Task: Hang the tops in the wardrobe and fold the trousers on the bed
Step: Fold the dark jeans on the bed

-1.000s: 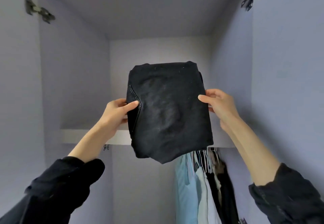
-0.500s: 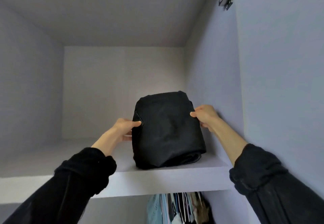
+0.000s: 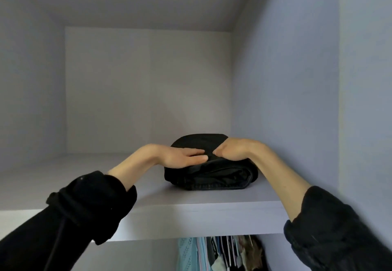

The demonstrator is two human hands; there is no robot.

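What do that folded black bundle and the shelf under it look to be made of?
Folded black trousers: heavy woven cloth, possibly denim, matte, judging by thick stacked folds and a stitched hem. Shelf: likely laminated board, smooth pale lilac-grey satin finish, with a thick, flat front edge.

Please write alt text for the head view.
Both hands press folded black trousers flat on the upper wardrobe shelf, left hand open, right hand with fingers curled. Hanging clothes show beneath.

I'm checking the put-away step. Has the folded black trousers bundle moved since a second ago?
Yes. The folded black trousers were held up in front of the shelf; now they lie flat on it by the right wall, under the left hand and right hand.
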